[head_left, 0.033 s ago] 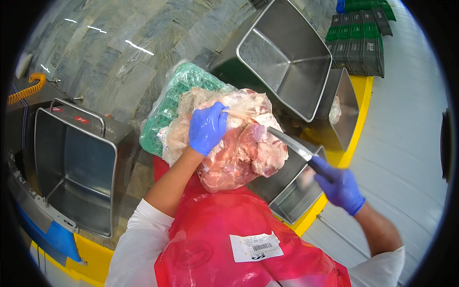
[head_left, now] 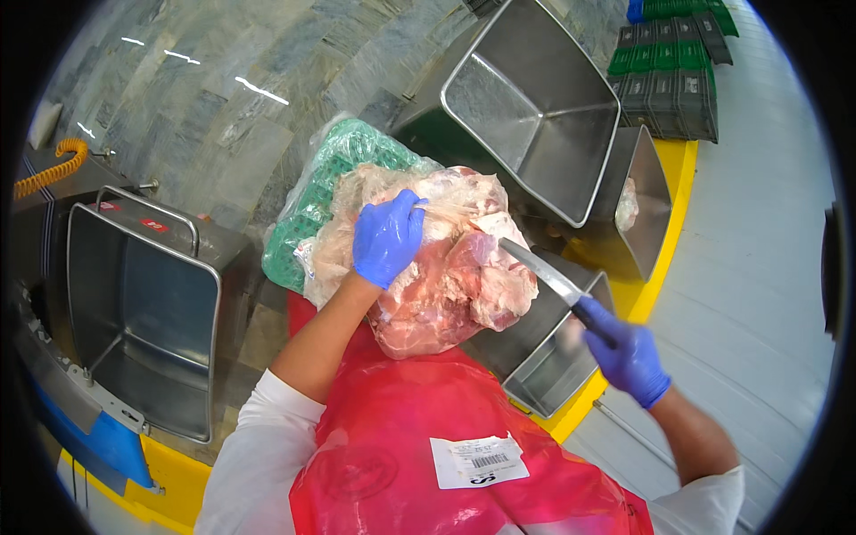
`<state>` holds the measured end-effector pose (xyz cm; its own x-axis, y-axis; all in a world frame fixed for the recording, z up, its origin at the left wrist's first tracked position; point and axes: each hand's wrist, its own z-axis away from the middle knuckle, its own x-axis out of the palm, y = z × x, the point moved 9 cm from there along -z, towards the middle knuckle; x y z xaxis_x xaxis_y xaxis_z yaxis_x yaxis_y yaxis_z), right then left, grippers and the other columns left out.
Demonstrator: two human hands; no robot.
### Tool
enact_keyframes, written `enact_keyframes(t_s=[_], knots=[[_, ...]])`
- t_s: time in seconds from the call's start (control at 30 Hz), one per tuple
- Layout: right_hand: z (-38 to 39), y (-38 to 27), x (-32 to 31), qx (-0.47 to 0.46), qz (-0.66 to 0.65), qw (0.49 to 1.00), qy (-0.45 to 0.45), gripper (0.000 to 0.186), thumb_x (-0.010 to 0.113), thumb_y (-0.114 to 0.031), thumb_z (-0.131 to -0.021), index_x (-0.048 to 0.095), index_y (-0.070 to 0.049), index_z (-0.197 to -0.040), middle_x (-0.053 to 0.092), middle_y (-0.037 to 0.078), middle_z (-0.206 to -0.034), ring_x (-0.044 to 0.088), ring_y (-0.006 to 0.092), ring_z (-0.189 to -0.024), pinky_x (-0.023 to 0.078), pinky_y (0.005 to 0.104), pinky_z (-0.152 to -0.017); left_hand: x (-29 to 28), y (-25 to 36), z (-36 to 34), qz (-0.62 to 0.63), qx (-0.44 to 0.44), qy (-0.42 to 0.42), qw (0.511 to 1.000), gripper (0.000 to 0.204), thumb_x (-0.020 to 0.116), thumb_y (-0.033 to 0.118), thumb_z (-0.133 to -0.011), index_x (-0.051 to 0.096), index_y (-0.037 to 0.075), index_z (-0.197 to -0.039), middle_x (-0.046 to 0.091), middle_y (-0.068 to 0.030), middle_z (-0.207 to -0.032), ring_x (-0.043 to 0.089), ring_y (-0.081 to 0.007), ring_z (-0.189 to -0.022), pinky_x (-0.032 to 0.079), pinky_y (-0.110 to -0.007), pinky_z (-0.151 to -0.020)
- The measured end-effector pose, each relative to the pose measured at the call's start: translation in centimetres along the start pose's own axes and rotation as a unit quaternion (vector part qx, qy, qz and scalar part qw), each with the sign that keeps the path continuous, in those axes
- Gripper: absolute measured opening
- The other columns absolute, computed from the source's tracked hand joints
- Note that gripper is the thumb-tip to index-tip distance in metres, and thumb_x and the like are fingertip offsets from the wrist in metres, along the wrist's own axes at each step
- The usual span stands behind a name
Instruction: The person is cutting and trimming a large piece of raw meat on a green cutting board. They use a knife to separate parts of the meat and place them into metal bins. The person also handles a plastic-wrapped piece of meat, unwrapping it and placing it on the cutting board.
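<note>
The wrapping is partly off the meat point(head_left: 428, 308): the near and right sides look mostly bare, while clear film point(head_left: 343, 201) lies rumpled over the far-left part and gathers in a loose fold along the top. By the look of it, that remaining film is what is left to come away. No cut-off portion shows beside the meat, and whether any cut has been made cannot be told.

The left hand point(head_left: 388, 241), in a blue glove, rests on top of the meat, its fingers clamped on the bunched film. The right hand point(head_left: 629, 361), to the right of the meat, is wrapped around the handle of a knife point(head_left: 548, 276) — the tip reaches the meat's right edge in view, though contact is unclear.

The meat is a large, uneven mass — deep pink and glossy on the near side, paler and fatty toward the far and right edges. It seems to rest on a green crate point(head_left: 285, 245), itself covered in film, that shows beyond its far-left side. A red apron point(head_left: 383, 410) is just on its near side.
</note>
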<state>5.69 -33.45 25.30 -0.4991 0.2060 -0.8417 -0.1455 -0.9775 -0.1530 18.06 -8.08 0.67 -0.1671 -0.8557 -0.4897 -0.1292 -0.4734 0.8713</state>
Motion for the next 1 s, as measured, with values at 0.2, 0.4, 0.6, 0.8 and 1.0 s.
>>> enact_keyframes(t_s=[0.2, 0.4, 0.6, 0.8, 1.0], knots=[[5.1, 5.3, 11.6, 0.012, -0.063, 0.99, 0.122, 0.06, 0.076, -0.014, -0.089, 0.058, -0.018, -0.147, 0.07, 0.016, -0.08, 0.071, 0.0343, -0.069, 0.057, 0.0427, -0.063, 1.3, -2.4, -1.5, -0.016, -0.1, -0.034, 0.994, 0.023, 0.062, 0.028, -0.099, 0.068, 0.006, -0.094, 0.068, -0.0222, -0.078, 0.067, -0.044, -0.074, 0.05, -0.051, -0.067], [4.5, 6.4, 20.5, 0.012, -0.136, 0.958, 0.25, 0.06, 0.076, -0.015, -0.09, 0.058, -0.017, -0.147, 0.071, 0.015, -0.089, 0.071, 0.0339, -0.072, 0.057, 0.0433, -0.064, 0.4, -3.3, -3.0, 0.053, -0.104, 0.015, 0.993, 0.026, 0.062, 0.029, -0.097, 0.068, 0.004, -0.09, 0.069, -0.0227, -0.08, 0.069, -0.0406, -0.077, 0.051, -0.049, -0.071], [4.6, 6.2, 23.4, 0.007, -0.183, 0.929, 0.322, 0.057, 0.074, -0.012, -0.091, 0.058, -0.013, -0.146, 0.074, 0.017, -0.1, 0.073, 0.0338, -0.081, 0.059, 0.041, -0.072, 1.1, -4.1, -3.8, 0.049, -0.101, -0.003, 0.994, 0.025, 0.065, 0.025, -0.097, 0.07, 0.0, -0.094, 0.065, -0.0189, -0.078, 0.063, -0.0264, -0.073, 0.049, -0.038, -0.072], [3.1, 9.0, 25.3, 0.016, -0.221, 0.933, 0.284, 0.054, 0.07, -0.003, -0.093, 0.057, -0.004, -0.145, 0.07, 0.019, -0.131, 0.072, 0.0278, -0.117, 0.055, 0.0351, -0.098, 1.1, -4.2, -2.9, 0.097, -0.081, 0.033, 0.991, 0.029, 0.065, 0.029, -0.096, 0.067, 0.001, -0.087, 0.066, -0.0213, -0.078, 0.063, -0.0354, -0.071, 0.048, -0.045, -0.069], [1.4, 11.6, 20.9, -0.059, -0.172, 0.944, 0.275, 0.054, 0.075, -0.014, -0.091, 0.062, -0.015, -0.144, 0.075, 0.017, -0.104, 0.075, 0.033, -0.087, 0.059, 0.0386, -0.078, 0.2, -3.6, 0.2, 0.137, -0.124, 0.025, 0.983, 0.028, 0.064, 0.028, -0.096, 0.067, 0.001, -0.089, 0.063, -0.0204, -0.074, 0.064, -0.031, -0.069, 0.049, -0.043, -0.069]])
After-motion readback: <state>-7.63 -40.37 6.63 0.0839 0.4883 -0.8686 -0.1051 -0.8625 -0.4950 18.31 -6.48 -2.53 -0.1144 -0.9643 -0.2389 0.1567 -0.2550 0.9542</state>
